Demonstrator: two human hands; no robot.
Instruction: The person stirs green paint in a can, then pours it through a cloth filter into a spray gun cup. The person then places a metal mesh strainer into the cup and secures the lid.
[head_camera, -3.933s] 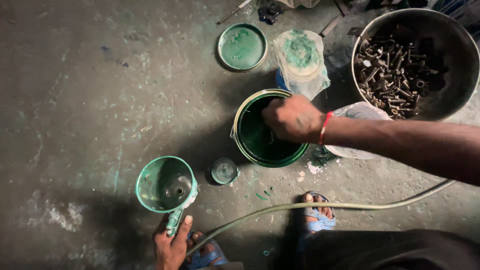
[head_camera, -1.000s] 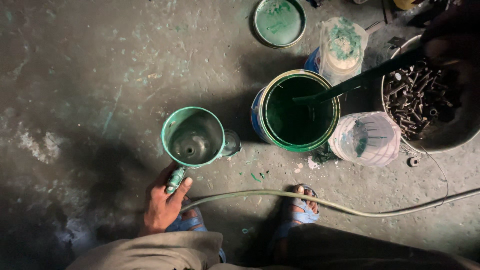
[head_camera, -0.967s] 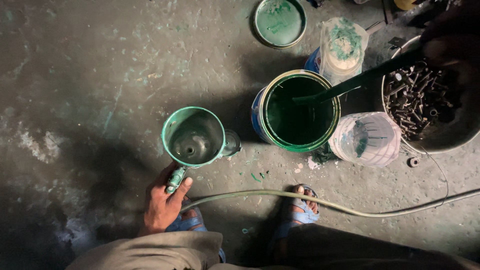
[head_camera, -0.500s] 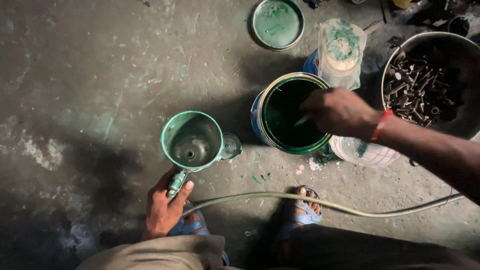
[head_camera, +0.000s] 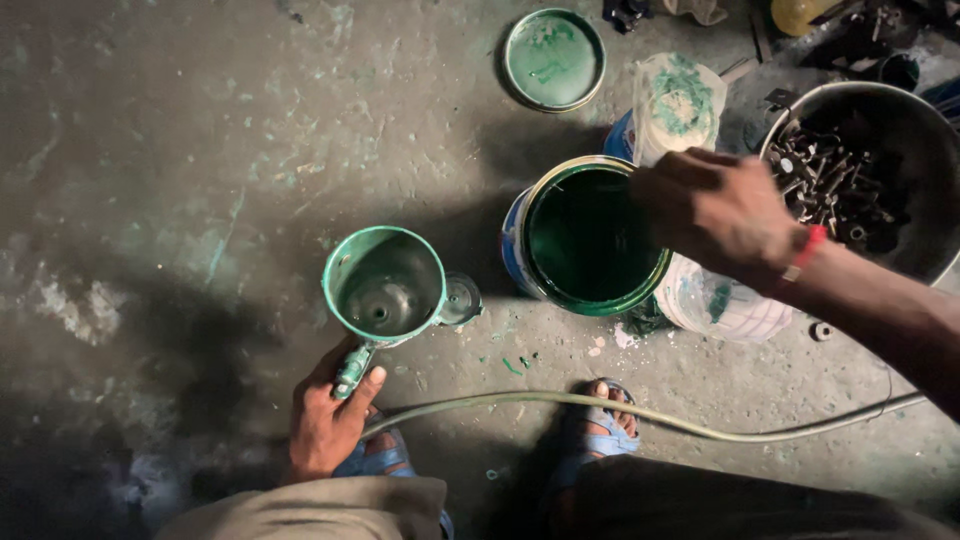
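Head view, positions referenced to the open green paint can (head_camera: 585, 240): the left hand (head_camera: 325, 425) is below and left of the can, fingers wrapped around the handle of a spray-gun cup (head_camera: 385, 285) that stands mouth-up and shows only a bare, paint-stained bottom, so filling appears not yet done; the right hand (head_camera: 715, 210) hovers over the can's right rim, fingers curled, though what they pinch cannot be told. The can lid (head_camera: 553, 58) lies above the can, already off; a pan of bolts (head_camera: 865, 180) sits to the can's right; a hose (head_camera: 640, 415) runs below it.
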